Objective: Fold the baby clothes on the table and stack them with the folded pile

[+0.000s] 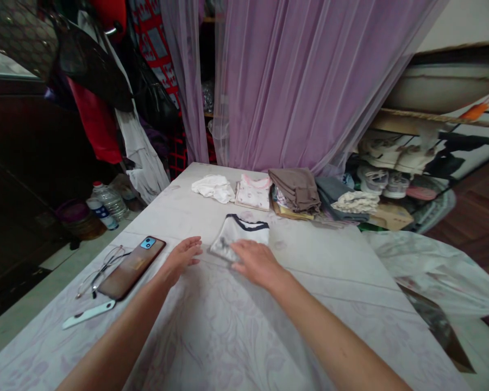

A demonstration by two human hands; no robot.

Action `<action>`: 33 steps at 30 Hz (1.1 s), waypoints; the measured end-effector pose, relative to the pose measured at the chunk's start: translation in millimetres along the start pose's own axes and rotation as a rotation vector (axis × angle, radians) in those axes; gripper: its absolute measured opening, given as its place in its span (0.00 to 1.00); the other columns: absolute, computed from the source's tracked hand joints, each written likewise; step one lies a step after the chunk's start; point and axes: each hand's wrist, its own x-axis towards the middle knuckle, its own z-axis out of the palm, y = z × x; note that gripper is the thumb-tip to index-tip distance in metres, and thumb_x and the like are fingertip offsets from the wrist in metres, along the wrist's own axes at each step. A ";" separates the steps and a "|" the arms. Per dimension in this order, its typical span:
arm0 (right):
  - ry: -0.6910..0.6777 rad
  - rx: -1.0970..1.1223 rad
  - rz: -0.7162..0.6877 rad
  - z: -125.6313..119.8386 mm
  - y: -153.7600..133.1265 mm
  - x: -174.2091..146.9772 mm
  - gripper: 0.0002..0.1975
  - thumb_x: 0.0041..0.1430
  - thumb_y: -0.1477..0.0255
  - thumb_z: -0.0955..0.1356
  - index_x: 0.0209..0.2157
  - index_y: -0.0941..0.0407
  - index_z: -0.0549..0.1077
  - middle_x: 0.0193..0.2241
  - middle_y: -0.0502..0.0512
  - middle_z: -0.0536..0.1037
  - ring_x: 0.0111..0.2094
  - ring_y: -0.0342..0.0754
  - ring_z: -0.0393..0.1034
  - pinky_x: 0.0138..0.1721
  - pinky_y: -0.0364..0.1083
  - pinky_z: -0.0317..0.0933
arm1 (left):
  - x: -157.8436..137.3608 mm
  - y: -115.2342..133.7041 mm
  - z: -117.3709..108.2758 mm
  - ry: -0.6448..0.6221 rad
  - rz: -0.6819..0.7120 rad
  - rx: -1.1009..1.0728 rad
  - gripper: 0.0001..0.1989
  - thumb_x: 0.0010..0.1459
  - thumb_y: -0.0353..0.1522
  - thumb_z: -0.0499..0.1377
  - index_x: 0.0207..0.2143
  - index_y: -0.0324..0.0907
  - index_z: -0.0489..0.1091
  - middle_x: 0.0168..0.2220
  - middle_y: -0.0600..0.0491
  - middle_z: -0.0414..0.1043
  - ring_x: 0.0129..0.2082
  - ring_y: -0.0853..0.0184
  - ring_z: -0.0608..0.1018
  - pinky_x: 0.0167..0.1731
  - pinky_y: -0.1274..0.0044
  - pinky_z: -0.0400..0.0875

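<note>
Both forearms enter from the near edge of the bed (pixel 212 331). From the head view I read the right hand (pixel 257 263) lying flat, fingers extended, palm down on the near left corner of the folded white shirt (pixel 241 235); it presses without clenching. I see the left hand (pixel 182 259) open and released, palm on the sheet just beside the shirt's left edge, not touching it as far as I can tell. The shirt lies mid-bed, its dark-trimmed collar toward the far edge; its long axis runs roughly near to far, tilted slightly right. A phone (pixel 132 266) and glasses (pixel 101 270) lie near the left edge. Folded clothes (pixel 295 190) line the far edge.
</note>
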 end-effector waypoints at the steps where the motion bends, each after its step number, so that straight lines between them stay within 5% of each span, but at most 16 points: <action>1: -0.027 0.047 -0.019 14.9 -2.4 -6.1 0.17 0.57 0.65 0.67 0.49 0.50 0.70 0.49 0.55 0.75 0.49 0.52 0.68 0.46 0.47 0.59 | 0.7 -0.8 -0.4 -0.009 0.010 0.011 0.19 0.54 0.35 0.59 0.49 0.42 0.67 0.56 0.46 0.68 0.45 0.66 0.77 0.33 0.81 0.72; 4: 0.053 0.173 0.103 34.2 6.8 -16.4 0.12 0.61 0.65 0.64 0.45 0.49 0.73 0.46 0.54 0.77 0.49 0.49 0.68 0.47 0.45 0.57 | 4.3 -1.1 0.4 -0.041 0.032 0.104 0.20 0.55 0.36 0.57 0.51 0.41 0.66 0.56 0.46 0.68 0.46 0.66 0.76 0.32 0.81 0.72; 8: 0.165 0.193 0.408 27.6 41.7 -12.7 0.12 0.62 0.67 0.62 0.45 0.52 0.73 0.44 0.57 0.78 0.44 0.50 0.70 0.43 0.45 0.57 | 14.5 1.3 9.9 -0.053 0.056 0.417 0.20 0.57 0.40 0.55 0.50 0.42 0.67 0.48 0.47 0.74 0.41 0.65 0.78 0.27 0.81 0.69; 12: 0.184 0.291 0.653 35.5 70.5 -2.1 0.18 0.60 0.61 0.63 0.49 0.54 0.70 0.37 0.56 0.79 0.39 0.51 0.72 0.38 0.46 0.59 | 21.0 2.1 25.7 -0.021 0.238 0.794 0.17 0.54 0.42 0.59 0.43 0.44 0.71 0.39 0.50 0.77 0.40 0.63 0.78 0.35 0.77 0.67; 19: 0.295 0.446 0.745 62.9 69.5 0.0 0.23 0.57 0.70 0.63 0.56 0.53 0.63 0.33 0.50 0.79 0.37 0.48 0.73 0.36 0.44 0.59 | 16.9 6.1 41.9 0.000 0.259 0.981 0.16 0.58 0.41 0.55 0.46 0.45 0.69 0.34 0.52 0.76 0.36 0.62 0.78 0.32 0.76 0.63; 23: 0.277 0.404 0.736 61.0 68.7 -6.9 0.24 0.59 0.63 0.62 0.56 0.54 0.64 0.36 0.54 0.80 0.38 0.51 0.73 0.36 0.45 0.60 | 18.2 11.6 38.8 0.001 0.256 1.022 0.18 0.57 0.42 0.55 0.47 0.45 0.69 0.36 0.52 0.78 0.39 0.61 0.78 0.34 0.76 0.64; 28: 0.157 0.452 0.727 55.7 80.4 -8.6 0.18 0.56 0.54 0.65 0.34 0.55 0.76 0.27 0.57 0.79 0.32 0.52 0.74 0.34 0.45 0.60 | 34.9 26.5 37.5 0.021 0.265 1.017 0.20 0.57 0.45 0.54 0.44 0.43 0.71 0.43 0.48 0.78 0.44 0.60 0.77 0.38 0.76 0.66; 31: 0.005 0.692 0.691 57.9 84.2 -5.9 0.15 0.52 0.58 0.68 0.23 0.55 0.74 0.18 0.52 0.75 0.23 0.48 0.70 0.29 0.44 0.59 | 48.3 36.5 43.5 -0.047 0.211 1.001 0.18 0.55 0.46 0.55 0.34 0.42 0.74 0.38 0.48 0.79 0.41 0.60 0.78 0.35 0.77 0.66; 33: 0.034 0.777 0.660 59.3 82.1 -4.3 0.11 0.47 0.62 0.71 0.22 0.55 0.73 0.19 0.50 0.76 0.23 0.47 0.70 0.28 0.43 0.58 | 54.3 39.6 49.5 -0.105 0.180 1.009 0.17 0.53 0.46 0.57 0.27 0.42 0.72 0.31 0.50 0.78 0.35 0.61 0.78 0.31 0.77 0.65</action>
